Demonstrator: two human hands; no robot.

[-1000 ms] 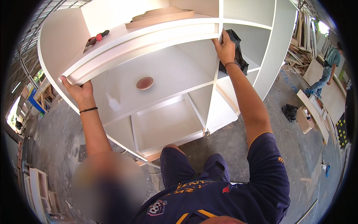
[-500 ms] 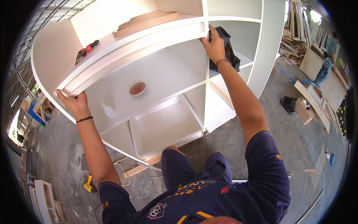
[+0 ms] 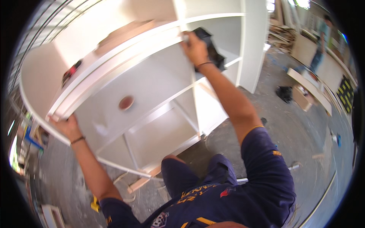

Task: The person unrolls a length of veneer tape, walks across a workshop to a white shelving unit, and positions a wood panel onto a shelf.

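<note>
Both hands grip a long white-painted wooden shelf board (image 3: 114,72) — left hand (image 3: 67,127) clasping its outer end, right hand (image 3: 194,47) its inner end (beside a black cloth (image 3: 213,53)) — apparently keeping it level within the tall white wooden cabinet (image 3: 254,41).

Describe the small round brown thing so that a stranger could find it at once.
Start at the big white shelf unit that fills the view. In its widest compartment, below the long white board held between the left hand and right hand, the disc lies alone. It is the only round, reddish-brown thing on white.
</note>
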